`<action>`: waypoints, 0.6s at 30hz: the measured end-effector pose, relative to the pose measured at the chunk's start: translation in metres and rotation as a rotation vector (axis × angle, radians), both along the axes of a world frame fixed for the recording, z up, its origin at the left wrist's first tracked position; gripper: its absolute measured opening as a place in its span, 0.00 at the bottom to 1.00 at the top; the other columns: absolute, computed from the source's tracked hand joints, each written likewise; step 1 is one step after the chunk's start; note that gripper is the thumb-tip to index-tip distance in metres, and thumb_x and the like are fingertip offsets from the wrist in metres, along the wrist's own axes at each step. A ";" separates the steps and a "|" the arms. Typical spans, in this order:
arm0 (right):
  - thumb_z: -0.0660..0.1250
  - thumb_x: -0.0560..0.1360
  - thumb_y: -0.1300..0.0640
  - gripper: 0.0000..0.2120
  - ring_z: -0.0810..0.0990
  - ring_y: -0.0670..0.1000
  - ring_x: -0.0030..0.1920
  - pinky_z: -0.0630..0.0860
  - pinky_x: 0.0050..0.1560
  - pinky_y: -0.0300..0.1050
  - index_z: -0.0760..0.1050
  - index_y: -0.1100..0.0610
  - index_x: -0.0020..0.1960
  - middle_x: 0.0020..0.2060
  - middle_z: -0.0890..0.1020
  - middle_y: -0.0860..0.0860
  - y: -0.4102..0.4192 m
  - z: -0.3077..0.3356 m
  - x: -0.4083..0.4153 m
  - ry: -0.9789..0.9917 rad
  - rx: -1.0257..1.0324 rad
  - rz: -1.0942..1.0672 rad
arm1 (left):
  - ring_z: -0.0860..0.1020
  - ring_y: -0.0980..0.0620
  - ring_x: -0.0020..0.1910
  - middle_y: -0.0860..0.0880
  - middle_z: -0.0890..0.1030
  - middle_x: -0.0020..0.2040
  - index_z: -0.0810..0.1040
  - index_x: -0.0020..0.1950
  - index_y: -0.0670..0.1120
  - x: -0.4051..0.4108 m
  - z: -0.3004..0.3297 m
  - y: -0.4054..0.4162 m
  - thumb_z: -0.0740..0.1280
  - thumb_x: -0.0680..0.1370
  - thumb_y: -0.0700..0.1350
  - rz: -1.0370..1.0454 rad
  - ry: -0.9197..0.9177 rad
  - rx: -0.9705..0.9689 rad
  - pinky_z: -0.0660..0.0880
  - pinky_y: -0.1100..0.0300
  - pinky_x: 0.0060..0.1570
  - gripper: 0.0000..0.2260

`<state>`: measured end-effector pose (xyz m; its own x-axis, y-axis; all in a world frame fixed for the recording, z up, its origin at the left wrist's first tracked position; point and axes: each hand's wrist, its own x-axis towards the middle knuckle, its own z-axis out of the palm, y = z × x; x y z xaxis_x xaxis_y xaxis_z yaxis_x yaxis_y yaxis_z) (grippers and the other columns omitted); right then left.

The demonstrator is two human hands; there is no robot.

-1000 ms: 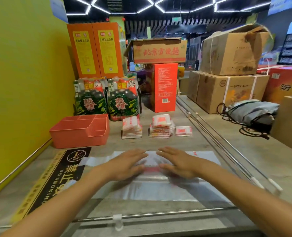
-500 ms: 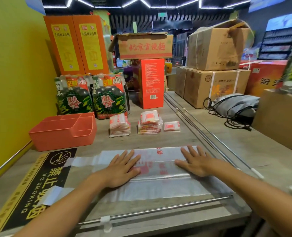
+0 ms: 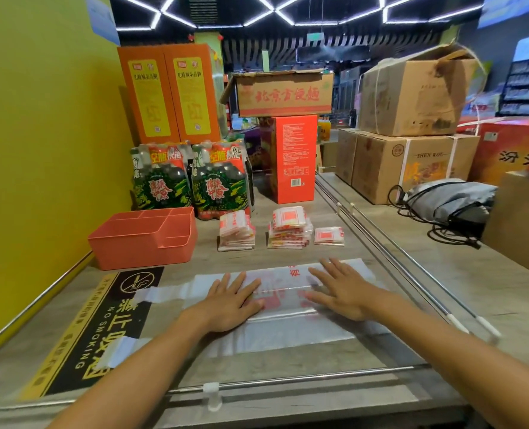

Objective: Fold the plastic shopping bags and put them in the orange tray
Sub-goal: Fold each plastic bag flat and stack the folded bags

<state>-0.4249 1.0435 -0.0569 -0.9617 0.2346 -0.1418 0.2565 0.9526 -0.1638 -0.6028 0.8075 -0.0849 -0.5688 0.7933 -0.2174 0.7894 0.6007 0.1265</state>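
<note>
A clear plastic shopping bag (image 3: 284,332) with red print lies flat across the counter in front of me, its handles stretching left over a no-smoking sign. My left hand (image 3: 230,303) presses flat on the bag's left-middle with straight fingers. My right hand (image 3: 340,289) presses flat on its right part, fingers spread. The orange tray (image 3: 139,249), divided into compartments, stands at the left, beyond the bag. Behind the bag sit two stacks of folded bags (image 3: 236,232), (image 3: 289,227) and one single folded bag (image 3: 329,236).
Green bottle packs (image 3: 192,184) and tall orange boxes (image 3: 170,94) stand behind the tray. A red carton (image 3: 294,159) carries a cardboard box. Metal rails (image 3: 390,258) run along the counter's right side. Beyond them lie cardboard boxes (image 3: 405,162) and a grey bag with cables (image 3: 452,202). A yellow wall (image 3: 40,150) borders the left.
My hands moved apart along the bag from its middle, smoothing it, the right one going furthest right. They now lie slightly closer together again. The camera view shifted.
</note>
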 end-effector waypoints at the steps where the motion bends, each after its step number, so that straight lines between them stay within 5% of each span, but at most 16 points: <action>1: 0.47 0.76 0.28 0.40 0.43 0.50 0.81 0.43 0.80 0.52 0.51 0.47 0.82 0.82 0.48 0.49 -0.012 0.004 0.006 0.010 -0.063 0.113 | 0.37 0.45 0.81 0.51 0.39 0.82 0.44 0.82 0.60 -0.002 0.002 -0.001 0.46 0.81 0.68 -0.005 -0.009 0.011 0.37 0.48 0.78 0.31; 3: 0.54 0.79 0.31 0.33 0.52 0.47 0.80 0.50 0.79 0.47 0.58 0.44 0.80 0.81 0.57 0.44 -0.032 0.007 0.018 -0.012 -0.133 0.276 | 0.40 0.46 0.81 0.51 0.42 0.83 0.49 0.82 0.57 -0.003 0.009 -0.005 0.47 0.80 0.70 -0.033 -0.032 0.064 0.40 0.50 0.78 0.33; 8: 0.56 0.77 0.27 0.36 0.48 0.41 0.79 0.49 0.79 0.45 0.52 0.38 0.81 0.80 0.49 0.37 -0.038 0.001 0.032 -0.091 -0.110 0.355 | 0.62 0.62 0.75 0.60 0.63 0.78 0.65 0.78 0.56 0.028 0.042 -0.022 0.62 0.81 0.63 -0.259 -0.119 0.235 0.56 0.67 0.72 0.27; 13: 0.50 0.82 0.32 0.31 0.54 0.45 0.80 0.57 0.79 0.48 0.57 0.44 0.80 0.81 0.56 0.42 -0.040 -0.011 0.026 0.043 0.044 0.380 | 0.64 0.64 0.73 0.64 0.65 0.76 0.64 0.77 0.61 0.051 0.035 -0.045 0.62 0.79 0.67 -0.353 -0.063 0.114 0.63 0.60 0.73 0.28; 18: 0.52 0.78 0.26 0.36 0.57 0.45 0.79 0.58 0.77 0.46 0.55 0.42 0.81 0.80 0.57 0.41 -0.047 -0.002 0.032 0.029 -0.009 0.324 | 0.71 0.61 0.68 0.61 0.73 0.71 0.69 0.74 0.58 0.053 0.024 -0.052 0.61 0.82 0.59 -0.358 0.064 0.252 0.70 0.60 0.67 0.21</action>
<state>-0.3932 0.9961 -0.0585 -0.9897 -0.0858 -0.1144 -0.0649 0.9825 -0.1748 -0.5499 0.7552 -0.0607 -0.2542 0.9665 0.0345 0.9532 0.2443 0.1784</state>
